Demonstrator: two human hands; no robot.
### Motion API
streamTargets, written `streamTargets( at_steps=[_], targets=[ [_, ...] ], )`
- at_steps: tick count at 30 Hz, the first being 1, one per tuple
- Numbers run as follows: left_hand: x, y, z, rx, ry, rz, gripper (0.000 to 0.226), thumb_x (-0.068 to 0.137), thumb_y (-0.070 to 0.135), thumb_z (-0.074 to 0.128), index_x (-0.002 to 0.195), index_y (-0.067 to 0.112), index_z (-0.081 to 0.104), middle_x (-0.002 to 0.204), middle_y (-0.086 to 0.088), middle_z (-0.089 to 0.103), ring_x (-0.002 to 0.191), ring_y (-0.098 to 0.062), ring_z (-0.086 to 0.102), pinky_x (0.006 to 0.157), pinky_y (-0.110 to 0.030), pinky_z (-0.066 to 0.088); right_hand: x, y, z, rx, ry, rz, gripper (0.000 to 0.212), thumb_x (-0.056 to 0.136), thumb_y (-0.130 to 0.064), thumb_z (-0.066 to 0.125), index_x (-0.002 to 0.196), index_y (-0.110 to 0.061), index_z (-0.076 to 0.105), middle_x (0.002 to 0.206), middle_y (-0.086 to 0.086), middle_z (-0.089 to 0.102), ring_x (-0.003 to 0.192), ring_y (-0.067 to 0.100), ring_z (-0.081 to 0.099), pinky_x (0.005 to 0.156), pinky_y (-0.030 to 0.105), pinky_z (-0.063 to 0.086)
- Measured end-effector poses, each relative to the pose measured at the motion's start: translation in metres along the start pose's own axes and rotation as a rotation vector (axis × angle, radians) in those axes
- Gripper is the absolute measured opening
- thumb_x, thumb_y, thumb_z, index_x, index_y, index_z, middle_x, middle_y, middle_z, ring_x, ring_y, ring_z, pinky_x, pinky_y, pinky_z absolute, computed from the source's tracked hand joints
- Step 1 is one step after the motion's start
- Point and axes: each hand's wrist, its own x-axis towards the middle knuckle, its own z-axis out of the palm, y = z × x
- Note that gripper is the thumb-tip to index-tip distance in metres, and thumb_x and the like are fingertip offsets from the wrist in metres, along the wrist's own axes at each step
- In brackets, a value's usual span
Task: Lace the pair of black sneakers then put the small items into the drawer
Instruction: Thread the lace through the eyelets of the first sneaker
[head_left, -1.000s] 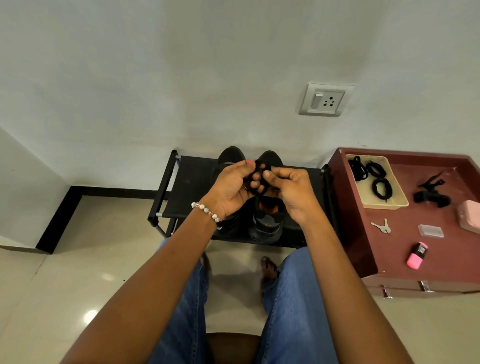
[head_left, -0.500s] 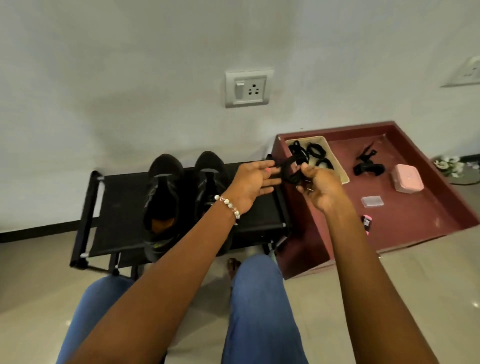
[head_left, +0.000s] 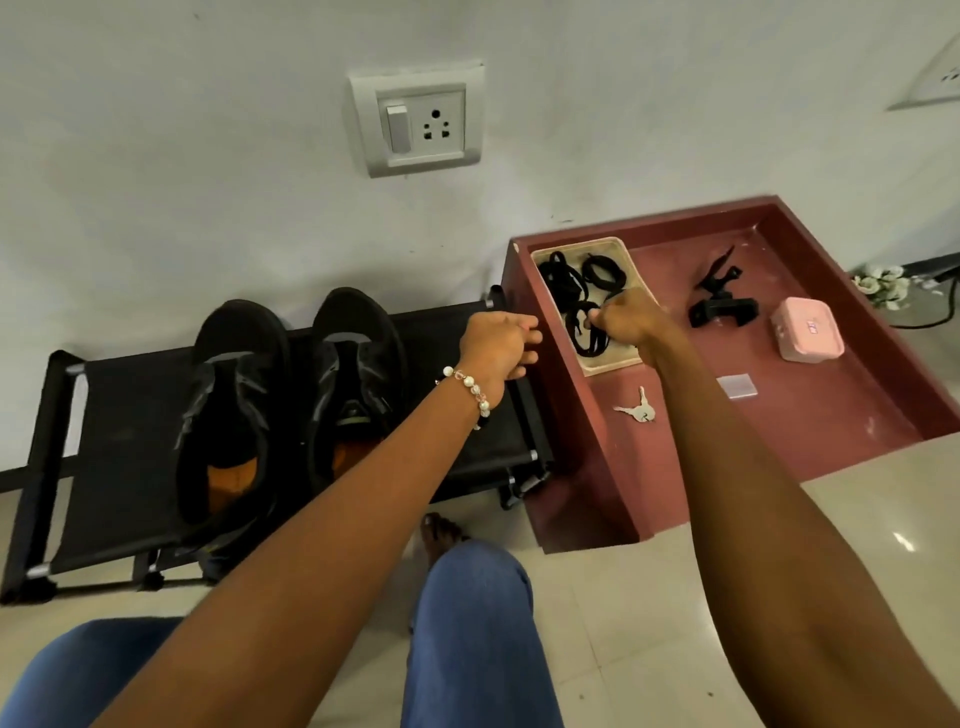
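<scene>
Two black sneakers (head_left: 291, 400) sat side by side on black rack (head_left: 119, 431), long axes running toward wall, toes at wall end, heel openings with orange insoles facing camera. No laces visible in either.

Right hand (head_left: 631, 322) over beige tray (head_left: 613, 364) on maroon cabinet top (head_left: 810, 415), fingers curled, pinching coiled black lace (head_left: 589, 332) that lay long-axis along tray. More black lace coils (head_left: 576, 275) at tray's far end.

Left hand (head_left: 501, 345) hung over rack's right end, just beside cabinet edge, fingers loosely curled, nothing in it. Beaded bracelet (head_left: 470, 389) on that wrist.

Small items spread on cabinet top: keys (head_left: 638, 410) near tray's front edge, clear flat case (head_left: 736, 387), pink box (head_left: 805, 330), black clip-like gadget (head_left: 719, 296). All apart from each other.

Wall socket (head_left: 418, 122) above rack. Blue jeans (head_left: 467, 639) at bottom of view.
</scene>
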Motion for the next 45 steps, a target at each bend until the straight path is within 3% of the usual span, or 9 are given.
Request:
streamTargets(
  at_steps=[5, 8, 11, 13, 16, 22, 31, 40, 45],
  targets=[
    [0.008, -0.002, -0.01, 0.009, 0.011, 0.0, 0.02, 0.095, 0.007, 0.052, 0.099, 0.015, 0.07, 0.087, -0.001, 0.072, 0.057, -0.009, 0.059, 0.049, -0.02, 0.047, 0.016, 0.002, 0.013, -0.402, 0.027, -0.025, 0.029, 0.093, -0.033, 0.057, 0.093, -0.004, 0.059, 0.115, 0.022, 0.062, 0.118, 0.041, 0.049, 0.095, 0.041, 0.039],
    [0.008, -0.002, -0.012, 0.022, 0.008, 0.002, 0.019, 0.096, 0.008, 0.052, 0.097, 0.015, 0.069, 0.084, 0.0, 0.071, 0.057, -0.01, 0.058, 0.049, -0.02, 0.047, 0.017, 0.008, 0.02, -0.453, 0.06, 0.005, 0.038, 0.086, -0.044, 0.069, 0.094, -0.008, 0.059, 0.116, 0.021, 0.059, 0.11, 0.037, 0.053, 0.076, 0.037, 0.038],
    [0.007, -0.004, -0.011, 0.038, 0.008, 0.01, 0.018, 0.096, 0.009, 0.052, 0.096, 0.016, 0.069, 0.084, -0.001, 0.071, 0.056, -0.009, 0.058, 0.048, -0.019, 0.047, 0.012, 0.009, 0.021, -0.418, 0.128, -0.02, 0.04, 0.081, -0.047, 0.074, 0.078, -0.009, 0.062, 0.093, 0.013, 0.062, 0.094, 0.031, 0.06, 0.064, 0.03, 0.031],
    [0.005, -0.004, -0.011, 0.047, 0.01, 0.02, 0.018, 0.096, 0.009, 0.052, 0.097, 0.015, 0.069, 0.084, -0.002, 0.071, 0.056, -0.009, 0.058, 0.048, -0.019, 0.046, 0.008, 0.01, 0.02, -0.413, 0.131, -0.046, 0.037, 0.085, -0.042, 0.071, 0.081, -0.005, 0.07, 0.083, 0.01, 0.061, 0.094, 0.03, 0.061, 0.068, 0.029, 0.033],
    [0.004, -0.003, -0.011, 0.064, 0.027, 0.044, 0.019, 0.096, 0.008, 0.052, 0.096, 0.015, 0.069, 0.084, -0.003, 0.071, 0.056, -0.01, 0.057, 0.047, -0.019, 0.045, 0.002, 0.016, 0.021, -0.386, 0.146, -0.069, 0.026, 0.091, -0.028, 0.064, 0.102, -0.006, 0.074, 0.1, 0.012, 0.068, 0.107, 0.035, 0.059, 0.084, 0.036, 0.042],
    [0.006, 0.002, -0.004, 0.143, 0.071, 0.132, 0.019, 0.095, 0.005, 0.052, 0.096, 0.012, 0.069, 0.086, -0.005, 0.071, 0.057, -0.008, 0.057, 0.043, -0.014, 0.042, -0.012, 0.015, -0.002, -0.044, 0.423, -0.114, 0.023, 0.088, -0.005, 0.066, 0.11, -0.004, 0.073, 0.104, 0.017, 0.072, 0.096, 0.031, 0.067, 0.083, 0.029, 0.05],
    [0.023, -0.008, 0.03, 0.405, 0.126, 0.42, 0.02, 0.09, 0.003, 0.057, 0.092, 0.015, 0.073, 0.093, 0.001, 0.072, 0.08, -0.017, 0.069, 0.076, -0.035, 0.059, -0.004, 0.025, -0.001, -0.697, 0.242, -0.036, 0.038, 0.084, -0.035, 0.074, 0.114, -0.014, 0.066, 0.134, 0.014, 0.04, 0.129, 0.036, 0.028, 0.105, 0.048, 0.028],
    [0.032, -0.015, 0.032, 0.449, 0.161, 0.469, 0.023, 0.091, 0.002, 0.058, 0.089, 0.02, 0.073, 0.091, 0.004, 0.071, 0.071, -0.011, 0.066, 0.071, -0.032, 0.06, -0.003, 0.034, 0.0, -0.618, 0.286, -0.158, 0.027, 0.086, -0.028, 0.07, 0.101, -0.006, 0.072, 0.122, 0.011, 0.05, 0.119, 0.033, 0.034, 0.099, 0.044, 0.029],
    [0.016, -0.004, 0.026, 0.398, 0.146, 0.491, 0.022, 0.092, 0.002, 0.058, 0.09, 0.018, 0.073, 0.09, 0.007, 0.07, 0.079, -0.012, 0.068, 0.068, -0.02, 0.056, -0.009, 0.022, -0.02, -0.125, 0.422, 0.008, 0.021, 0.083, -0.031, 0.074, 0.086, -0.01, 0.075, 0.108, 0.015, 0.058, 0.114, 0.033, 0.041, 0.097, 0.044, 0.036]
  ],
)
